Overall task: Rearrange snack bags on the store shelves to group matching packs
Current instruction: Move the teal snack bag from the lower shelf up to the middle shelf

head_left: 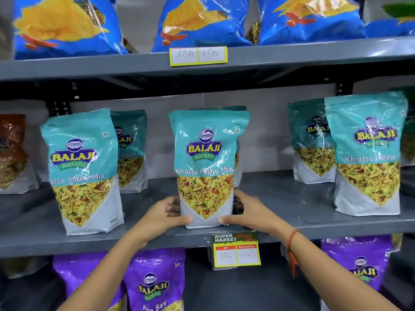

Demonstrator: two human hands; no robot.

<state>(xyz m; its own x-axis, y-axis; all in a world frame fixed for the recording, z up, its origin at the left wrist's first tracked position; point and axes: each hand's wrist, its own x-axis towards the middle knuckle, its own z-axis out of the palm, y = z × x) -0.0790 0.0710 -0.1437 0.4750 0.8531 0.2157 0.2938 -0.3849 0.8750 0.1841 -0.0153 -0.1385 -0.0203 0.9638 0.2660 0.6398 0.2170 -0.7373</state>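
A teal Khatta Mitha Mix bag (207, 162) stands upright at the front middle of the grey middle shelf (280, 194). My left hand (165, 215) grips its lower left edge and my right hand (248, 213) grips its lower right edge. Another teal bag stands directly behind it, mostly hidden. More matching teal bags stand on the same shelf: one at the left front (82, 171) with one behind it (131, 151), and two at the right (368, 153), (311, 140).
Blue chip bags (65, 25) fill the top shelf. Purple Aloo Sev bags (155, 283) stand on the bottom shelf. A brown-red snack bag (12, 153) stands at the far left of the middle shelf. Price tags (235, 250) hang from the shelf edges.
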